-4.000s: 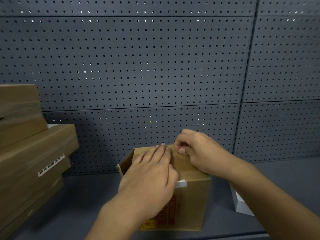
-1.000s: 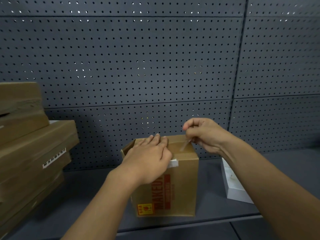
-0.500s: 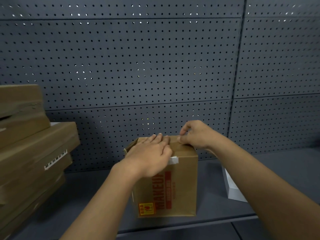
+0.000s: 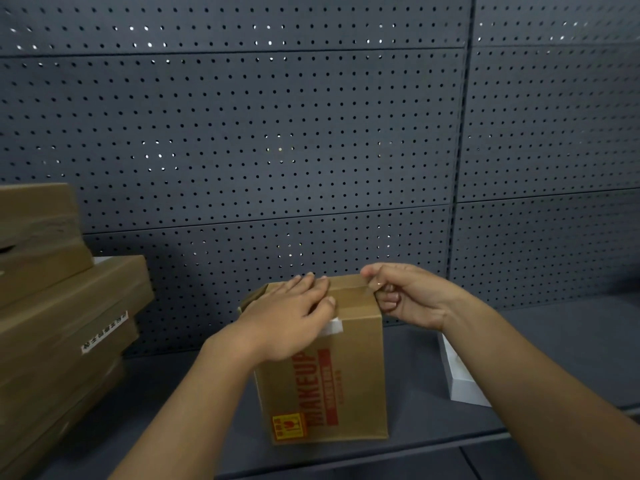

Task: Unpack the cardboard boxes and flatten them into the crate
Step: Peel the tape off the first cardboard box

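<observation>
Cardboard box [image 4: 349, 372], printed "MAKEUP" in red, stands upright near the front edge of a dark grey shelf [image 4: 554, 341]. From the head camera we see our left hand [image 4: 291, 320] lying flat on the box's top, fingers straight and pressing down. Our right hand [image 4: 405, 296] is at the top's right edge, thumb and curled fingers pinching the clear packing tape [image 4: 349, 292] that runs across the lid. Brown cartons [image 4: 59, 327] are stacked at the left of the shelf, a white box [image 4: 460, 382] lies to the right, partly hidden by our right forearm, and grey pegboard [image 4: 277, 133] fills the wall behind.
</observation>
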`<state>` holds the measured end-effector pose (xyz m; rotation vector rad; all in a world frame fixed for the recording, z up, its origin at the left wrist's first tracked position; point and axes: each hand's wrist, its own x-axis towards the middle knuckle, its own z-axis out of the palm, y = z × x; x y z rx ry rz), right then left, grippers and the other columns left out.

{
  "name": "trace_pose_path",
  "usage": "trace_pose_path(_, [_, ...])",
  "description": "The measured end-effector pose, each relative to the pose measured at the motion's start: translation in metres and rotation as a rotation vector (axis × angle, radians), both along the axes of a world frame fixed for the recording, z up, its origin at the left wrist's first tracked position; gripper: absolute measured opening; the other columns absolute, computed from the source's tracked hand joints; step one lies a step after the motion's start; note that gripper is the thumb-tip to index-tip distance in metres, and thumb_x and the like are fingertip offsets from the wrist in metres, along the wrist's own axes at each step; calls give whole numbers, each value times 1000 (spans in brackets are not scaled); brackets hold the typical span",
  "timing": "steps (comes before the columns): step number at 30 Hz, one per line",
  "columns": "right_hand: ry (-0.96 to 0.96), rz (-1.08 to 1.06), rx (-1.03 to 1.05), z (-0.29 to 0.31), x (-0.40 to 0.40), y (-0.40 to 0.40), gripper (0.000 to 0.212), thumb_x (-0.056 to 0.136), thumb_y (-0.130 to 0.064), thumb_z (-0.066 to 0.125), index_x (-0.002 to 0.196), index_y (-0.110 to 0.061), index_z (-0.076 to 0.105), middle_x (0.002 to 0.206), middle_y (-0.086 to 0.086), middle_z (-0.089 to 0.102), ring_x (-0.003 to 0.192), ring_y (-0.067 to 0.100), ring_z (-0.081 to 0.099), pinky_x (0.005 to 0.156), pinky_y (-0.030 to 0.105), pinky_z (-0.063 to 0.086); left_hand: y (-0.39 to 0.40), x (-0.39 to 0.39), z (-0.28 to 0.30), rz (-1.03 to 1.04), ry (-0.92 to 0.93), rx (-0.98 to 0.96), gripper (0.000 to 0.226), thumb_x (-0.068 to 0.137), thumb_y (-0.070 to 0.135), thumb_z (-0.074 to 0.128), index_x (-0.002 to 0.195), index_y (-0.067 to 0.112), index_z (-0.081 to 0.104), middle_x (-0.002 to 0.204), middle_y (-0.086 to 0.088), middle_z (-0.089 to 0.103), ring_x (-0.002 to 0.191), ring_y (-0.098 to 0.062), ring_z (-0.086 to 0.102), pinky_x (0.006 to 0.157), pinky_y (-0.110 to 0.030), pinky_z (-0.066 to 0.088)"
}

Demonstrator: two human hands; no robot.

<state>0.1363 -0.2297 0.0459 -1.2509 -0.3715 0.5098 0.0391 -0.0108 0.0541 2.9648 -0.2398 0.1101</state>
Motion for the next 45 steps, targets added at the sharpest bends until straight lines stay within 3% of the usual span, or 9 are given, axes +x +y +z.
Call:
trace_pose_path(6, [2, 4, 28, -11, 4, -10, 23, 85, 7, 60, 85, -16, 63, 64, -1, 45, 54, 10, 40, 54, 23, 39, -2, 10, -1, -19, -15, 5, 61, 105, 63, 13, 163, 44, 10, 173, 12, 3, 159, -9, 2, 130, -41, 7])
trace_pose_path(9, [2, -112, -173, -2, -4, -11, 11, 94, -22, 69, 97, -15, 63, 68, 0, 49, 60, 15, 53, 60, 29, 48, -2, 14, -1, -40, -34, 6, 57, 106, 61, 15, 162, 48, 14, 172, 12, 6, 159, -9, 5, 130, -40, 9])
trace_pose_path(14, [-104, -252, -550, 10, -26, 2, 80, 81, -79, 62, 109, -4, 62, 86, 11, 58, 64, 26, 64, 53, 31, 53, 8, 19, 4, -94, -59, 35, 53, 108, 58, 21, 160, 51, 19, 171, 16, 12, 158, -7, 6, 127, -42, 13])
trace_pose_path(19, [-227, -183, -537, 4, -28, 12, 42, 92, -46, 73, 85, -6, 63, 69, 7, 62, 64, 24, 67, 61, 32, 57, 28, 19, 6, -175, -188, 87, 47, 111, 51, 23, 155, 49, 37, 166, 19, 27, 155, -4, 13, 124, -31, 7])
trace_pose_path(24, [-170, -153, -353, -9, -29, 23, 25, 98, -30, 69, 92, -7, 62, 66, 5, 58, 61, 21, 63, 57, 28, 53, 6, 4, 2, 43, -279, 9, 45, 109, 51, 27, 129, 32, 63, 130, 9, 62, 128, -18, 56, 98, -38, 43])
trace_pose_path(28, [-163, -152, -260, -18, -27, 22, 19, 100, -23, 65, 87, -10, 61, 71, 5, 57, 61, 16, 58, 55, 26, 40, -9, 7, 0, 57, -52, -7, 96, 88, 88, 2, 158, 33, 37, 168, 0, 30, 157, -26, 20, 125, -60, 10])
trace_pose_path(37, [42, 13, 132, -35, -34, 5, 14, 94, 0, 63, 81, -7, 60, 96, 21, 71, 93, 31, 72, 86, 36, 62, 13, 24, -3, 49, -66, -1, 88, 87, 81, 8, 162, 40, 24, 172, 7, 15, 159, -15, 11, 128, -50, 8])
trace_pose_path(40, [-66, 11, -16, -53, -40, 0, 30, 97, 8, 54, 72, -8, 52, 105, 32, 71, 101, 40, 71, 90, 42, 61, 17, 28, 0, 21, -68, 5, 86, 84, 80, 10, 161, 44, 27, 171, 9, 18, 158, -13, 14, 128, -47, 12])
trace_pose_path(45, [-359, -29, -371, -81, -46, 4, 35, 95, 4, 55, 67, -15, 46, 77, 19, 70, 71, 28, 68, 61, 32, 52, 15, 28, -2, 17, -82, -7, 84, 87, 79, 13, 160, 42, 30, 171, 11, 21, 157, -14, 16, 128, -48, 13])
